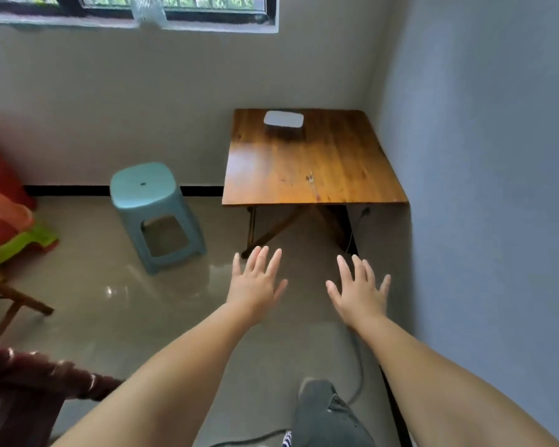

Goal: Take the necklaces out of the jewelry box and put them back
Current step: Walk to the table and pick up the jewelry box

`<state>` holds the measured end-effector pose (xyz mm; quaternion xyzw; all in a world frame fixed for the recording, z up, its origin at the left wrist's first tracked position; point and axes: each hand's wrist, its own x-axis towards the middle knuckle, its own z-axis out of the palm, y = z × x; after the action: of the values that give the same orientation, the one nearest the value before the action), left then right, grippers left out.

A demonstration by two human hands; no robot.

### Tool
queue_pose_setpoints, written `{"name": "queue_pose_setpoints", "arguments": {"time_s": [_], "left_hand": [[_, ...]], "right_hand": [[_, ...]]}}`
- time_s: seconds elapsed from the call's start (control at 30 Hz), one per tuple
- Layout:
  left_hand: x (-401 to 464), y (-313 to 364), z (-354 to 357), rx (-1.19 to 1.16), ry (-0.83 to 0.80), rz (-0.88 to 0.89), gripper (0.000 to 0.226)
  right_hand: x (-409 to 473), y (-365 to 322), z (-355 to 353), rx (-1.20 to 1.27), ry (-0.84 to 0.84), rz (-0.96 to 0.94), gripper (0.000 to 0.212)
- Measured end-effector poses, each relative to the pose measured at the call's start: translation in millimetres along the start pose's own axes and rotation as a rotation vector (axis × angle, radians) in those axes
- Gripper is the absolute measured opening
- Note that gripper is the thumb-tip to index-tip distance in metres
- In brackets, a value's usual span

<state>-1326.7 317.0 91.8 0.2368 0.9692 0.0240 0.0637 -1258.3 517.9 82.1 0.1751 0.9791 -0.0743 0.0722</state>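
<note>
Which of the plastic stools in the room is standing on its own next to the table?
The light blue stool, left of the wooden table. The red, orange and green ones sit together at the left edge.

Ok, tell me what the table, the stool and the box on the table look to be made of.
Table: wood, probably varnished; plank seams, grain and a glossy sheen show on the top.
Stool: moulded plastic, most likely; one-piece pale teal shell with rounded edges and a smooth matte look.
Box: unclear; white, smooth, rounded corners, lid closed. It could be plastic or leatherette, too small and blurred to say.
</note>
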Motion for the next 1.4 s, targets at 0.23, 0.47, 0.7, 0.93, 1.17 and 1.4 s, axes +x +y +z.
{"name": "queue_pose_setpoints", "arguments": {"time_s": [0.23,0.47,0.7,0.93,1.17,1.4], "left_hand": [[175,-36,0,0.004,0.007,-0.049,0.063],[335,-40,-19,-0.05,0.004,-0.052,0.064],[478,-91,-16,-0.078,-0.04,-0.099,0.065],[632,-147,-12,-0.152,-0.071,-0.108,0.066],[754,-176,1,-0.485,-0.047,-0.334,0.066],[825,-178,13,-1.066,0.029,-0.637,0.05]], "right_hand": [[185,-4,-16,-0.015,0.003,-0.061,0.061],[360,-4,-48,-0.101,-0.02,-0.11,0.061],[501,-20,-45,-0.12,-0.055,-0.106,0.063],[640,-61,-45,-0.033,-0.115,-0.01,0.06],[760,-92,-27,0.414,-0.088,0.131,0.054],[839,-104,-7,0.707,-0.039,0.259,0.06]]}}
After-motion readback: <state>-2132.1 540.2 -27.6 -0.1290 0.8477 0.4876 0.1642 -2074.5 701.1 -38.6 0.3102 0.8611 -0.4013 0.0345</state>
